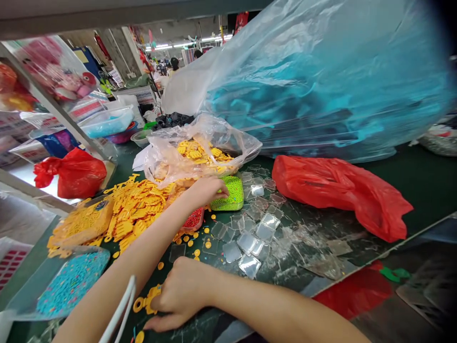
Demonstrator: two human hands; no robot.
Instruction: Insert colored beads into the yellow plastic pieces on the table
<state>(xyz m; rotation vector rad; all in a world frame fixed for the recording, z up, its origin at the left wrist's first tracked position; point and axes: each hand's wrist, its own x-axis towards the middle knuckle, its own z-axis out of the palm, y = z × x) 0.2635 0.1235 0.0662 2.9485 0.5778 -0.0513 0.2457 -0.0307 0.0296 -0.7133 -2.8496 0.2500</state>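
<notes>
My left hand reaches across the dark green table, palm down. Its fingers are bent together at the edge of a small tray of green beads; what they pinch is hidden. Just under the wrist sits a tray of red beads. My right hand rests near the front edge, closed on a yellow plastic piece with rings. A heap of yellow plastic parts lies to the left of both hands.
A clear bag of more yellow parts stands behind the green tray. Several clear square lids are scattered right of my hands. A red bag, a huge blue-tinted plastic bag and a tray of blue beads lie around.
</notes>
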